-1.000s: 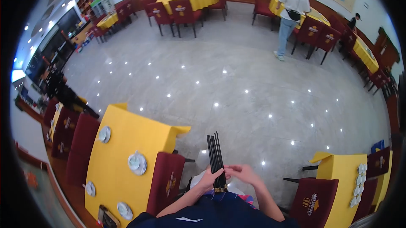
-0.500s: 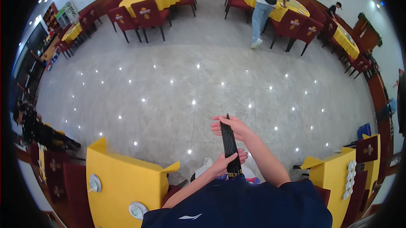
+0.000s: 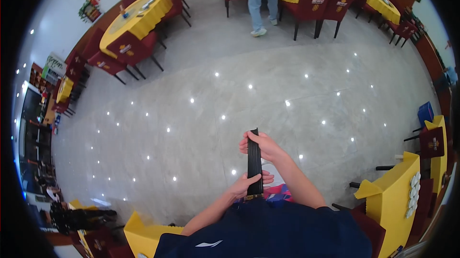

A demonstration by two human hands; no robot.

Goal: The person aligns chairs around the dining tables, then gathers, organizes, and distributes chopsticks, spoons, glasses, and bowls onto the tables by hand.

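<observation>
A bundle of black chopsticks [image 3: 255,162] with gold-coloured ends lies lengthwise in front of my dark blue shirt, its gold ends towards me. My left hand [image 3: 247,183] is closed round the lower part, thumb across the top. Around the far end is my right hand [image 3: 261,145], its thumb over the sticks and its fingers beneath and beyond them. The sticks lie side by side, tightly together.
Yellow-covered tables stand at lower left [image 3: 143,234] and lower right [image 3: 390,200], the right one with stacked white dishes [image 3: 413,195]. A person in jeans [image 3: 262,1] is at a far round table. Another person in dark clothes [image 3: 79,217] is at left.
From one second ago, my right hand has moved onto the far end of the chopsticks, and the bundle looks more even. The view has turned and tilted down. The person in jeans has shifted left in view.
</observation>
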